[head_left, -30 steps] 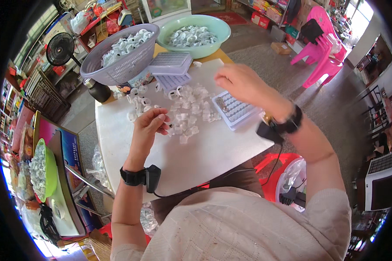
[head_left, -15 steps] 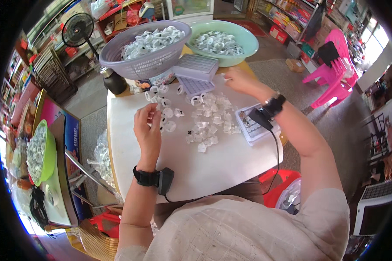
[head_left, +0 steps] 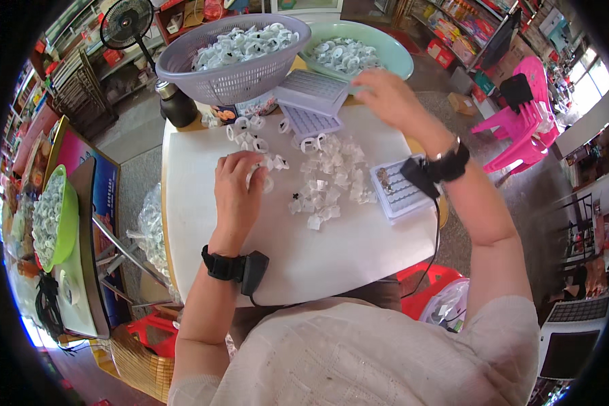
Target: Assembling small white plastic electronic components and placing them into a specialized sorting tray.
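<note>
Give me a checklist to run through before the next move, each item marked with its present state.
1. Left hand near the white ring-shaped parts: ok, its fingers are beside them.
2. Left hand's grip: cannot tell; the fingers hide what they may hold.
3. Right hand empty: cannot tell; it appears near the green basin.
4. Clear plastic pieces on the table: ok, in a loose heap.
5. Lilac tray fully in view: not ok; the black wrist device covers part.

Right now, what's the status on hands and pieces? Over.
Left hand beside white ring parts; grip contents unclear. Right hand by green basin, contents unclear. Clear plastic pieces heaped right of left hand.
</note>
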Demonstrator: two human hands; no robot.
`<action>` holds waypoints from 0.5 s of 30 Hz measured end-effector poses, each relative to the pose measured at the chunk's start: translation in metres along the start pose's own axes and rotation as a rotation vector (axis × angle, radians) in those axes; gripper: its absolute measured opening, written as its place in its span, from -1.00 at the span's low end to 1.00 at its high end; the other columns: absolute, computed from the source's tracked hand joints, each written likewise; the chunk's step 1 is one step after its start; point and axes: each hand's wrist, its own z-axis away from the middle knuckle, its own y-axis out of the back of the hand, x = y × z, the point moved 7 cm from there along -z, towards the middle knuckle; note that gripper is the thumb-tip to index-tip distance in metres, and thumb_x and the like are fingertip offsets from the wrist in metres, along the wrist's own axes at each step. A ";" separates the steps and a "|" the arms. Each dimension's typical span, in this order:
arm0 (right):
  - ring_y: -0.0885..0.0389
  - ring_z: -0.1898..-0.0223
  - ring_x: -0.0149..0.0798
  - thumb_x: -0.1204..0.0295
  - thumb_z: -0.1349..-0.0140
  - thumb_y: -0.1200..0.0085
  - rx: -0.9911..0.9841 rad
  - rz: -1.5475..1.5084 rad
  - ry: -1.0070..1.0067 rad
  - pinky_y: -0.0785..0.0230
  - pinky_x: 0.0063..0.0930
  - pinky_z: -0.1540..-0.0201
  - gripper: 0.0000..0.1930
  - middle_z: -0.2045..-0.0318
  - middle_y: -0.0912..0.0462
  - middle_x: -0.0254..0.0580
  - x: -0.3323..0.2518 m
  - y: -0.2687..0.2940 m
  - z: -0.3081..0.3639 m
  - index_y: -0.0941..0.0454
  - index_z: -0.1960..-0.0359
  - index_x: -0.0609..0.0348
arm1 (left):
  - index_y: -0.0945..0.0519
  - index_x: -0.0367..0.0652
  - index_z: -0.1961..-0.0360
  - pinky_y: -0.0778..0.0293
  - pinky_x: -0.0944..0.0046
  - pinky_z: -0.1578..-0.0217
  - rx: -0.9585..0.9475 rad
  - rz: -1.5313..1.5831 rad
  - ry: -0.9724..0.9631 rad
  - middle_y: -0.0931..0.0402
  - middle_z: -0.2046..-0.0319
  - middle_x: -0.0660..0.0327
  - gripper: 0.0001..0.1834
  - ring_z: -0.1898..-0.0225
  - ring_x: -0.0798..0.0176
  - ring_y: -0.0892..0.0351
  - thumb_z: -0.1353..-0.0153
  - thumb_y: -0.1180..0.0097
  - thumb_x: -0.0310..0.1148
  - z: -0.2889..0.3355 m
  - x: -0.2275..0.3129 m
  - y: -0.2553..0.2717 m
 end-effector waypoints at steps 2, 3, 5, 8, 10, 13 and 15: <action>-0.49 0.10 0.07 0.46 -0.09 0.07 -0.419 -0.190 -0.213 -0.35 -0.17 0.03 -0.75 0.22 -0.56 0.04 -0.030 -0.029 0.018 -0.58 0.24 0.25 | -0.58 -0.19 0.25 -0.42 0.24 0.20 0.062 0.010 -0.030 -0.55 0.22 0.18 -0.80 0.17 0.12 -0.48 -0.05 -0.16 -0.57 0.002 0.007 0.006; -0.49 0.10 0.07 0.46 -0.09 0.07 -0.422 -0.192 -0.222 -0.35 -0.17 0.03 -0.75 0.22 -0.56 0.04 -0.039 -0.036 0.028 -0.58 0.24 0.25 | -0.59 -0.20 0.28 -0.43 0.28 0.26 0.047 0.123 -0.013 -0.55 0.26 0.18 -0.84 0.24 0.17 -0.50 -0.07 -0.15 -0.57 0.004 0.008 0.005; -0.48 0.05 0.03 0.44 -0.09 0.02 -0.530 -0.014 -0.065 -0.31 -0.17 -0.02 -0.69 0.06 -0.52 -0.05 -0.056 -0.057 0.052 -0.52 0.11 0.20 | -0.59 -0.21 0.30 -0.43 0.33 0.32 0.010 0.254 -0.009 -0.56 0.29 0.18 -0.88 0.30 0.22 -0.52 -0.10 -0.14 -0.57 0.004 0.017 0.002; -0.48 0.08 0.04 0.47 -0.07 0.03 -0.418 0.132 -0.056 -0.32 -0.14 0.02 -0.68 0.14 -0.52 -0.03 -0.062 -0.072 0.076 -0.50 0.11 0.26 | -0.59 -0.24 0.32 -0.43 0.38 0.37 -0.182 0.368 0.016 -0.55 0.33 0.18 -0.91 0.36 0.29 -0.52 -0.12 -0.13 -0.59 0.005 0.029 -0.012; -0.48 0.09 0.03 0.46 -0.04 0.00 -0.454 0.117 -0.042 -0.33 -0.15 0.02 -0.67 0.14 -0.52 0.00 -0.072 -0.082 0.086 -0.49 0.11 0.26 | -0.58 -0.22 0.26 -0.46 0.34 0.44 -0.208 0.322 -0.065 -0.56 0.28 0.15 -0.86 0.39 0.21 -0.58 -0.11 -0.15 -0.54 0.006 0.033 -0.015; -0.50 0.12 -0.04 0.46 0.01 -0.03 -0.468 0.051 -0.068 -0.34 -0.19 0.05 -0.68 0.14 -0.52 0.06 -0.102 -0.084 0.098 -0.50 0.15 0.26 | -0.59 -0.18 0.20 -0.44 0.21 0.14 -0.179 0.128 -0.102 -0.53 0.16 0.10 -0.75 0.13 0.06 -0.50 -0.04 -0.19 -0.54 0.009 0.021 -0.016; -0.50 0.12 -0.08 0.45 0.00 -0.04 -0.416 0.040 0.021 -0.34 -0.20 0.06 -0.71 0.14 -0.52 0.04 -0.114 -0.096 0.114 -0.52 0.19 0.22 | -0.58 -0.18 0.14 -0.35 0.16 -0.01 -0.207 -0.051 -0.161 -0.50 0.08 0.09 -0.68 0.02 0.01 -0.42 0.00 -0.21 -0.53 0.008 0.019 -0.023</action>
